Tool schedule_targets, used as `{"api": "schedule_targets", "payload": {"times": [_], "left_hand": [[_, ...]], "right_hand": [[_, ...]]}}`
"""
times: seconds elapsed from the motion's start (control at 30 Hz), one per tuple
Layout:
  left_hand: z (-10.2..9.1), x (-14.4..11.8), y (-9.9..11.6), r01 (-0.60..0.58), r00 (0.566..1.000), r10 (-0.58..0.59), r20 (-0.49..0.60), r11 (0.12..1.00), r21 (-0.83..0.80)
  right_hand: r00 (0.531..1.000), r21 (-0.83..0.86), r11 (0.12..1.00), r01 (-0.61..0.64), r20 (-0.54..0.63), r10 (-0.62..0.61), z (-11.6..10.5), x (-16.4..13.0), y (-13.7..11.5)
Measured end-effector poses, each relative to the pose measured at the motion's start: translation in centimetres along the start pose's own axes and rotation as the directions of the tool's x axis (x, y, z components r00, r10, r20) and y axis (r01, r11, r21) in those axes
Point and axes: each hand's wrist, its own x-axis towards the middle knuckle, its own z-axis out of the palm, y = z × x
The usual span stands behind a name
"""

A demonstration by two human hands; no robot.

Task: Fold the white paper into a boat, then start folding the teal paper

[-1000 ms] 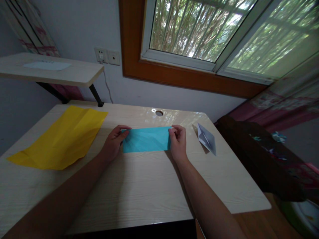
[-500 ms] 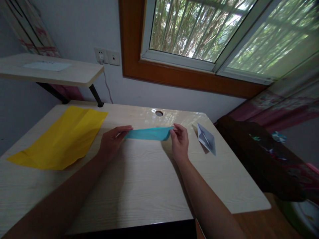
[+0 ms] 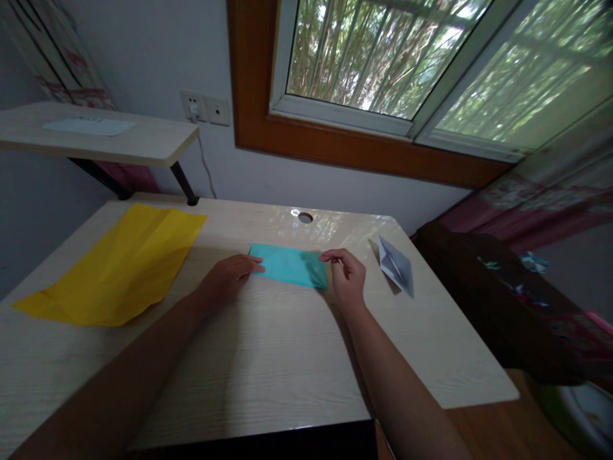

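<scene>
Yellow sheet (image 3: 119,275) at left, blue paper (image 3: 290,265) in the middle, white fold (image 3: 396,267) at right.
Beyond the yellow sheet, your left hand (image 3: 234,271) has its fingers over the blue paper's left end; you cannot tell whether that grip pinches or just presses. The blue paper lies roughly level on the table (image 3: 287,358); hold its left end lightly, and check that its long edges line up before pressing firmly. Your right hand (image 3: 348,278) is curled, fingertips at the right end, its grip equally unclear; keep it from dragging that corner askew.
</scene>
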Motion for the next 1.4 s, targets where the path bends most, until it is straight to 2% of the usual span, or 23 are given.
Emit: {"api": "schedule_targets", "payload": {"times": [0.1,0.17,0.23,0.37,0.5,0.6,0.73,0.97,1.17,1.4], "left_hand": [[0.3,-0.1,-0.1,-0.043,0.994,0.042,0.104,0.999,0.01],[0.2,-0.2,0.2,-0.057,0.989,0.054,0.137,0.998,0.016],[-0.1,-0.1,0.6,-0.056,0.987,0.054,0.149,0.998,0.01],[-0.6,0.3,1.5,-0.058,0.987,0.054,0.151,0.998,0.021],[-0.2,0.3,1.6,-0.06,0.989,0.047,0.142,0.994,0.088],[0.4,0.1,1.0,-0.073,0.982,0.05,0.183,0.99,0.122],[0.6,-0.2,0.4,-0.047,0.967,0.005,0.256,0.986,0.158],[0.2,-0.2,0.2,-0.03,0.953,-0.025,0.301,0.984,0.174],[0.2,-0.6,-0.3,0.008,0.955,-0.058,0.29,0.985,0.173],[-0.2,-0.7,-0.3,0.084,0.954,-0.149,0.26,0.966,0.245]], "right_hand": [[0.979,-0.104,0.988,0.11,0.18,-0.09,0.7,0.1,0.3],[0.928,-0.154,0.965,0.21,0.344,-0.147,1.3,0.0,0.7],[0.867,-0.223,0.938,0.267,0.479,-0.133,1.9,-0.1,1.3],[0.775,-0.321,0.877,0.358,0.626,-0.088,2.4,-0.6,1.8],[0.737,-0.348,0.847,0.402,0.672,-0.073,2.3,-0.8,1.0],[0.713,-0.358,0.831,0.425,0.698,-0.065,2.3,-0.8,0.1],[0.697,-0.375,0.82,0.434,0.716,-0.041,2.2,-0.7,-0.5],[0.677,-0.38,0.813,0.442,0.735,-0.025,2.1,-0.8,-0.5],[0.664,-0.381,0.806,0.453,0.747,-0.02,2.0,-0.8,-0.2],[0.64,-0.412,0.787,0.46,0.768,0.028,2.0,-1.3,-1.2]]}}
